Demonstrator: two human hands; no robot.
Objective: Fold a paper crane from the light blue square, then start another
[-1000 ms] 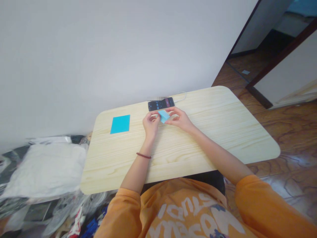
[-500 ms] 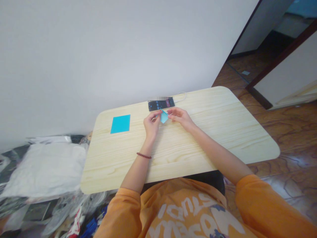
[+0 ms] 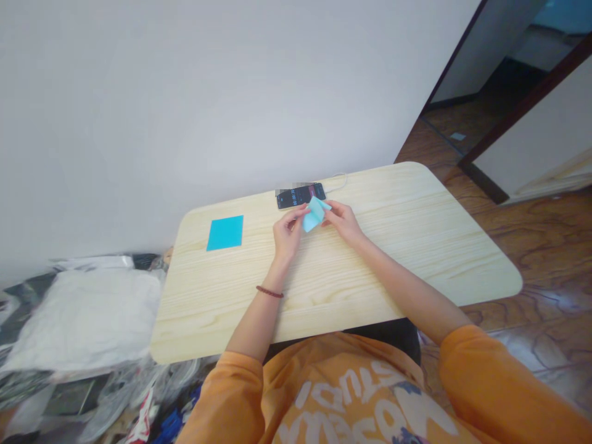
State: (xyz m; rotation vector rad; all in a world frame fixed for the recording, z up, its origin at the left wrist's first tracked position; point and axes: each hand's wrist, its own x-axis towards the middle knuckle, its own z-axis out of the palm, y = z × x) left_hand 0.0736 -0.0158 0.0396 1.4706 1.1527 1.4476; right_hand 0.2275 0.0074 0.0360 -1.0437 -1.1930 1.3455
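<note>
Between my two hands, above the middle of the table, is a light-blue folded sheet of paper (image 3: 314, 214) with a crease and a raised flap. My left hand (image 3: 287, 231) pinches its left edge between thumb and fingers. On the opposite side, my right hand (image 3: 343, 221) grips the right edge with closed fingertips. Just behind the paper lies a phone (image 3: 291, 197) showing a timer, partly covered by the sheet. A flat stack or square of bright blue paper (image 3: 225, 232) rests to the left of my left hand.
The light wooden table (image 3: 370, 277) has rounded corners and stands against a white wall (image 3: 208, 92). A white cable (image 3: 341, 182) runs from the phone. On the left, a white bag (image 3: 92, 314) lies over a pile of clutter. Wooden floor (image 3: 546, 259) shows on the right.
The paper has turned and opened out, so more of its face and a flap show. Both hands have shifted slightly to the right, still gripping it.
</note>
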